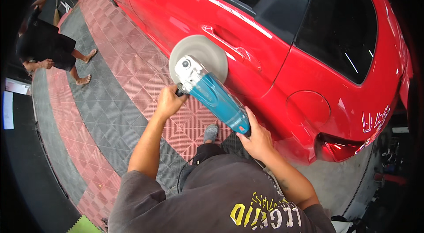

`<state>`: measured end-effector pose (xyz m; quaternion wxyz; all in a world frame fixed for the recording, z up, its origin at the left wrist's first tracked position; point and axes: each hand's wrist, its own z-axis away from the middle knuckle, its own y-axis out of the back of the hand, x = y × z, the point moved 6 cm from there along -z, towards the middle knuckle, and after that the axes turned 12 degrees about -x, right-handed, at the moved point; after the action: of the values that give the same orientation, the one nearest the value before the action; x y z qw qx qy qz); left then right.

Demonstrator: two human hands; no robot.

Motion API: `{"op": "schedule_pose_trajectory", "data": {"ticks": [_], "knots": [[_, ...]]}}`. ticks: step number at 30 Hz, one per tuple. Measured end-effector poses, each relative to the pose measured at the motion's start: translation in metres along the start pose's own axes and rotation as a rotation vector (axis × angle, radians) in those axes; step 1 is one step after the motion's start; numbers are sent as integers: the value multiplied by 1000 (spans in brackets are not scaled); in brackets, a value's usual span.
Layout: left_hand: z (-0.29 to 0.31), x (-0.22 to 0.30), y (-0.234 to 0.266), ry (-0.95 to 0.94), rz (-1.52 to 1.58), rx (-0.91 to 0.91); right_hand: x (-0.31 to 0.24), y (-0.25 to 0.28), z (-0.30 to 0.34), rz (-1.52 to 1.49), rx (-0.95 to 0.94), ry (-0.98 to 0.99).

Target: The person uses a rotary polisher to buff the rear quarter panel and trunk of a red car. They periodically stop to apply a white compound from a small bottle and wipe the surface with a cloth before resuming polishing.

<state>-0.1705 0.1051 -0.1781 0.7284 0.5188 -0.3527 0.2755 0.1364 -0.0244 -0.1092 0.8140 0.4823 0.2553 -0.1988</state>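
A teal and silver rotary polisher spans the space between my two hands, its round pale pad against or very near the side of a red car, just below the door handle. The pad looks smeared, as if spinning. My left hand is closed round the black side handle by the polisher's head. At the rear end of the tool's body, my right hand grips the back handle, which is mostly hidden by the fingers.
Another person in dark clothes stands barefoot at the far left. Red and grey ribbed tiles cover the floor. A dark cord hangs beside my body. The car's tail light juts out at the right. My shoe shows below the polisher.
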Motion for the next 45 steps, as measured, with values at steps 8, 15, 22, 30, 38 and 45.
{"op": "schedule_pose_trajectory", "data": {"ticks": [8, 15, 22, 30, 38, 45], "knots": [[104, 63, -169, -26, 208, -276, 137, -6, 172, 3, 181, -195], [174, 137, -296, -151, 175, -503, 243, -20, 319, -59, 356, -234], [220, 202, -387, -284, 4, -623, 357, -84, 404, -227, 427, -370], [203, 134, -358, -56, -41, -401, 329, -75, 330, -101, 378, -164], [135, 72, -220, -59, 95, -161, 198, -10, 204, 43, 170, -70], [126, 112, -173, -33, 143, -265, 156, 20, 201, 45, 184, -55]]}}
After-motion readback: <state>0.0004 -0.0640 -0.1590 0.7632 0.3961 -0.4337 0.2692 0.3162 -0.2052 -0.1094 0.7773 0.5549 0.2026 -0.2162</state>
